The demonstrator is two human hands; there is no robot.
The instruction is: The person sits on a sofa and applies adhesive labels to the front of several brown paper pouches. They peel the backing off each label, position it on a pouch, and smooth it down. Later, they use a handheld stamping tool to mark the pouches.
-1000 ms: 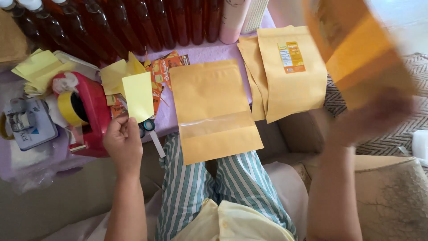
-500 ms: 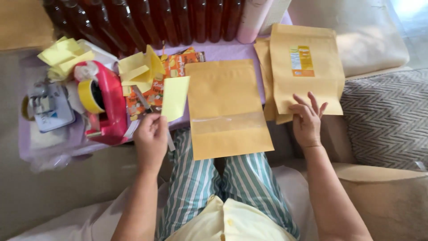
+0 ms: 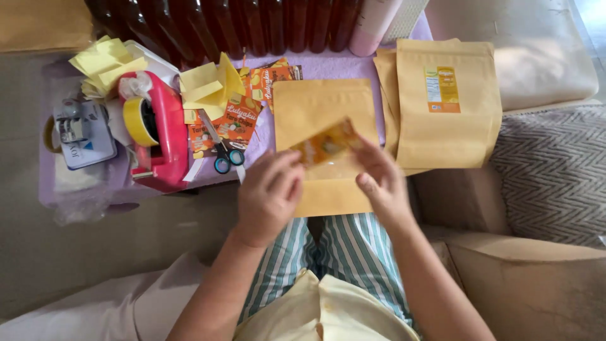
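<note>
Both hands meet over a flat brown kraft-paper pouch [image 3: 325, 110] that lies on the lilac bench [image 3: 328, 66], its lower edge hanging over the person's striped trousers [image 3: 341, 252]. The left hand [image 3: 270, 196] and the right hand [image 3: 382, 183] hold between them a small orange and yellow printed label [image 3: 327, 144], which looks blurred and sits tilted just above the pouch. The fingers of each hand are closed on one end of the label, the left at its lower end and the right at its upper end.

To the right lies a stack of similar brown pouches [image 3: 448, 104], the top one already carrying a label. To the left are blue-handled scissors [image 3: 222, 151], a pile of orange printed labels [image 3: 237, 117], yellow paper slips [image 3: 205, 85] and a red tape dispenser [image 3: 158, 136] with a yellow roll. Dark bottles [image 3: 252, 25] stand in a row at the far edge.
</note>
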